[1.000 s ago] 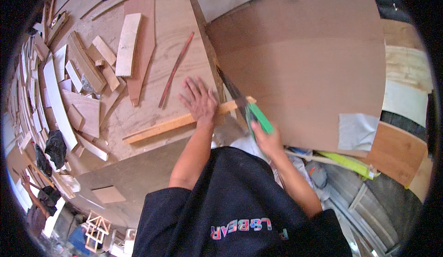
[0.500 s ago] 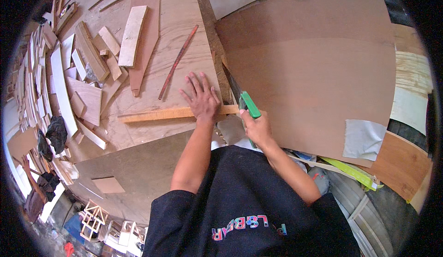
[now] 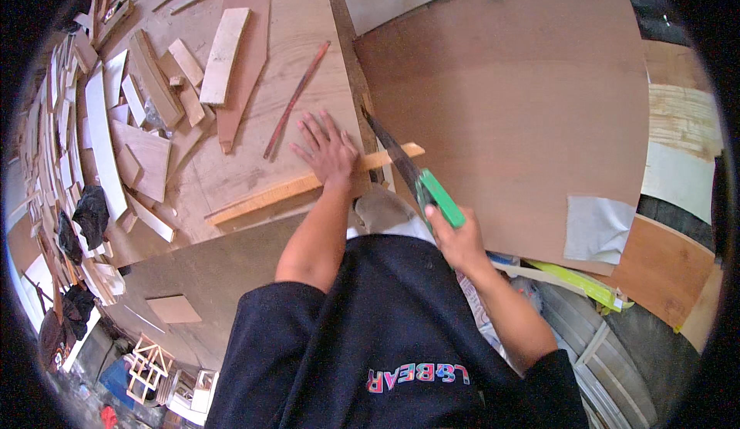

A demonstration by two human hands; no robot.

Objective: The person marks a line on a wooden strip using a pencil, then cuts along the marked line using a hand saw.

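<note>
My left hand [image 3: 330, 151] lies spread, palm down, over a narrow wooden strip [image 3: 266, 199] near the right edge of the workbench [image 3: 231, 174]. The strip's right end juts past that edge. In my right hand [image 3: 456, 238] is the green handle of a handsaw [image 3: 404, 168], my fingers wrapped round it. Its dark blade slants up and left across the strip, just inside the jutting end. Whether the teeth are within the wood I cannot tell. Beyond my left hand a thin reddish stick [image 3: 297, 101] rests on the bench.
Loose wood offcuts [image 3: 146, 144] cover the bench's left side, with a pale board [image 3: 226, 57] nearer the middle. A large brown plywood sheet [image 3: 509, 113] lies at right, a white cloth [image 3: 597, 228] on its near corner. A yellow-green strip [image 3: 582, 284] lies below it.
My right hand and the saw have shifted right and toward me, showing more of the blade. The strip has turned, its right end now farther out and away from me. My left hand stays on it.
</note>
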